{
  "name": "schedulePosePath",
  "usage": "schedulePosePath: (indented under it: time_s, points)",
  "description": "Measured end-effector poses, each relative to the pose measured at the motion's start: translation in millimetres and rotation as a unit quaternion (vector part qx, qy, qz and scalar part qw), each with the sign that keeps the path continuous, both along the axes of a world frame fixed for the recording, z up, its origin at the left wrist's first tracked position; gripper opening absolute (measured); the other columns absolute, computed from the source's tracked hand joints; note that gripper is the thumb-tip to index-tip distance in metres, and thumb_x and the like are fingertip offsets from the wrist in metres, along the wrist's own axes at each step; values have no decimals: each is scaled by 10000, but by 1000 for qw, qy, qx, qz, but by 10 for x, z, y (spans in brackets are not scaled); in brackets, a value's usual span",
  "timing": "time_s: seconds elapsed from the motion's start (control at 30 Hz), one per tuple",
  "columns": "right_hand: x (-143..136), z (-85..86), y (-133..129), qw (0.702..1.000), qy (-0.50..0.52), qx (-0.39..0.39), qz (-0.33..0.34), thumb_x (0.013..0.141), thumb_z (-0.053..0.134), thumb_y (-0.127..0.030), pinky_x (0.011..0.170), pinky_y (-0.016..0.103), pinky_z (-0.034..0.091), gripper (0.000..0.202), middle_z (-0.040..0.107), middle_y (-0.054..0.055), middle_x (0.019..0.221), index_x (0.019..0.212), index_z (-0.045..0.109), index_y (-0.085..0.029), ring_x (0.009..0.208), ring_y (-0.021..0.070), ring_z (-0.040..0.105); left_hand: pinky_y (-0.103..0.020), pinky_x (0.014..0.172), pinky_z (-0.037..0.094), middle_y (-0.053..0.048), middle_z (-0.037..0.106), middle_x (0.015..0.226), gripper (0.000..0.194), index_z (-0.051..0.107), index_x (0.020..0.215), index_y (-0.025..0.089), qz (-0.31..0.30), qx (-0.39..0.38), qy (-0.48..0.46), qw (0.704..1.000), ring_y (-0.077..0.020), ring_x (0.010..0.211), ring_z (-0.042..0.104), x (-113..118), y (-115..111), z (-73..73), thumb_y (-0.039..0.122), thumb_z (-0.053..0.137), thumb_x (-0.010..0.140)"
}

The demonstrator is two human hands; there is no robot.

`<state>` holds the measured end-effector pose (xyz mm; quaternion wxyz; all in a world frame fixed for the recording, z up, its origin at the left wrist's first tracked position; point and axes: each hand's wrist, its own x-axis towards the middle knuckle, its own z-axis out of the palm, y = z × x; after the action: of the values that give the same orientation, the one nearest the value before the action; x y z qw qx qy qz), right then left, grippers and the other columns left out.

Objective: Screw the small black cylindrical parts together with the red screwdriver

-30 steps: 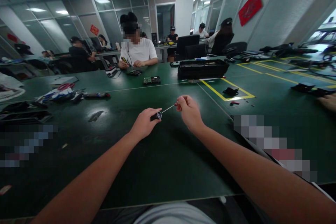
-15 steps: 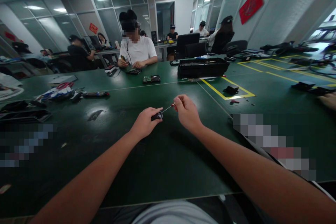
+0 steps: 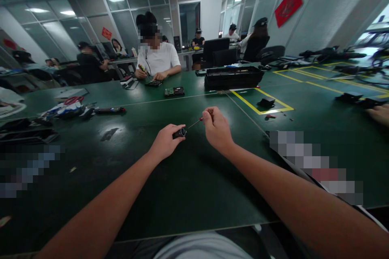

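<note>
My left hand (image 3: 166,141) grips a short black cylindrical part (image 3: 179,133) with a pale ring at its open end, which faces right. My right hand (image 3: 218,128) is closed around the handle of a screwdriver (image 3: 194,123) with a thin metal shaft and a red collar. The shaft slants down and left, its tip close to the ringed end of the cylinder. Whether the tip touches it I cannot tell. Both hands are just above the green table (image 3: 182,194). Fingers hide most of the handle and the cylinder's far end.
Across the table a person in white (image 3: 161,58) works on a small device. A circuit board (image 3: 174,91) and a long black tray (image 3: 233,77) stand ahead. Left lie gloves (image 3: 68,107) and a dark tube-shaped tool (image 3: 110,110). A black bracket (image 3: 266,102) lies inside yellow tape.
My right hand has drawn slightly up and away from the cylinder, widening the gap between the hands. The left hand keeps its grip. The whole view has shifted a little.
</note>
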<state>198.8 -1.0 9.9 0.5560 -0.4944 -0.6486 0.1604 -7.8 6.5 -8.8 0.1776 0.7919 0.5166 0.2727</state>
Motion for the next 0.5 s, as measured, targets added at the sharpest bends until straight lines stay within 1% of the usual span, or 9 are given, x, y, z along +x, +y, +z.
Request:
schedulePosePath:
  time_s: [0.13,0.23,0.4,0.5]
  points:
    - [1,30,-37,1000,-8,12,15,1004,412,-387,677,334,417,216,655,26,786,948,543,-226,690,189,588,-349,965,477,-48,662,1168,461,653,1316,250,1,-1,1,1000,-204,1052,614,23,-11,11,178,733,868]
    - [9,40,-40,999,-29,3,32,1007,419,-386,658,326,406,219,643,13,758,931,545,-225,660,178,573,-356,967,480,-56,661,1173,459,645,1325,241,1,-5,0,1000,-208,1059,614,31,-17,10,185,717,875]
    - [35,42,-9,1000,-3,10,-10,1008,424,-376,681,337,410,201,646,17,770,933,543,-233,690,187,584,-406,1001,480,-78,658,1201,446,632,1336,230,25,-12,-11,1000,-240,1088,609,11,-13,22,250,692,895]
    - [58,61,-6,999,19,26,-21,1013,419,-377,684,339,416,195,650,22,791,944,541,-241,718,193,592,-434,1046,463,-93,635,1289,470,600,1369,227,34,-8,-32,999,-265,1166,591,-14,-11,67,286,672,908]
